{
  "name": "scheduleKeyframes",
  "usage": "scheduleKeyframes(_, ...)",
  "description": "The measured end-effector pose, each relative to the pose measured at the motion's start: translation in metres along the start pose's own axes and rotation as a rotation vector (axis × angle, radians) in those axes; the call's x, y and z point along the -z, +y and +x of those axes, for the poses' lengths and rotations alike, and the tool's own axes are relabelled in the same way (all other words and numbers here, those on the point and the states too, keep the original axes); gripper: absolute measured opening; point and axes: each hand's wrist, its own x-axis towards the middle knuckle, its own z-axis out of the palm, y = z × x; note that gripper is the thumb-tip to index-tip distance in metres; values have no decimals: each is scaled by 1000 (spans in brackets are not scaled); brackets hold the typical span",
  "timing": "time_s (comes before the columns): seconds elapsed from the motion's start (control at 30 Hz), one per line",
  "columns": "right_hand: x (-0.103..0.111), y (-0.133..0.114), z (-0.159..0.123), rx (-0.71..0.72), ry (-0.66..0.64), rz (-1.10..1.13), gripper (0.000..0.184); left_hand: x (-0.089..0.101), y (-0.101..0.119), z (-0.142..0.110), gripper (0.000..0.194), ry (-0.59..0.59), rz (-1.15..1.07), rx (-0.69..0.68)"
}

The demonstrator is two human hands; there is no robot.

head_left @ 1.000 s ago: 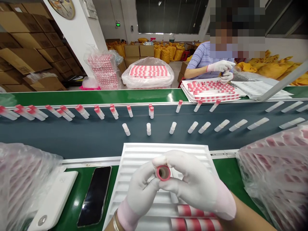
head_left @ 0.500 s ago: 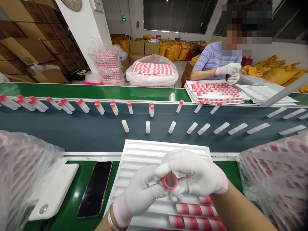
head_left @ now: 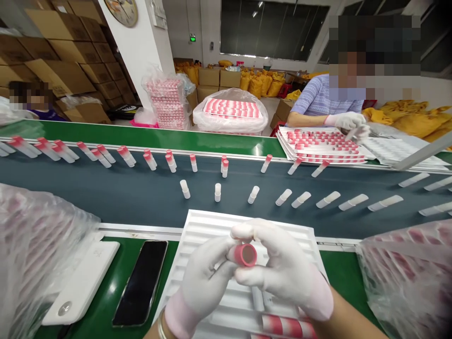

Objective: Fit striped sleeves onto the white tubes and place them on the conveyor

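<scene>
Both my hands wear white gloves and meet over a white ribbed tray. My right hand pinches a small pink tube whose open end faces me. My left hand closes its fingertips on the same tube from the left. Pink and white tubes lie in the tray's near rows under my wrists. On the dark conveyor belt stand a far row of pink-capped tubes and a nearer row of white tubes.
A black phone and a white flat device lie left of the tray. Plastic-wrapped stacks of pink tubes sit at my left and right. Across the belt a person in white gloves works over stacked trays. Cardboard boxes line the left wall.
The pink tube stays between both hands and has turned slightly, its open end now angled to the right. My view has tilted, and the person across has lowered their hands toward the trays.
</scene>
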Motion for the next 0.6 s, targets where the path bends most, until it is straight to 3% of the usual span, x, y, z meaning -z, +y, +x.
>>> scheduleKeyframes(0.13,-16,-1,-2,-119,144,-121,25,-2,-5,6,17,44,75,19)
scheduleKeyframes(0.23,-18,1,5,-158,95,-133,14,-5,-19,7,29,100,145,58)
scheduleKeyframes(0.4,-27,11,9,-163,23,-121,9,-5,-31,1,38,306,257,7)
scheduleKeyframes(0.5,-34,13,9,-163,51,-114,11,-3,-29,0,40,300,297,4)
scheduleKeyframes(0.6,-25,17,20,-115,-27,-123,8,5,-35,5,54,268,355,16)
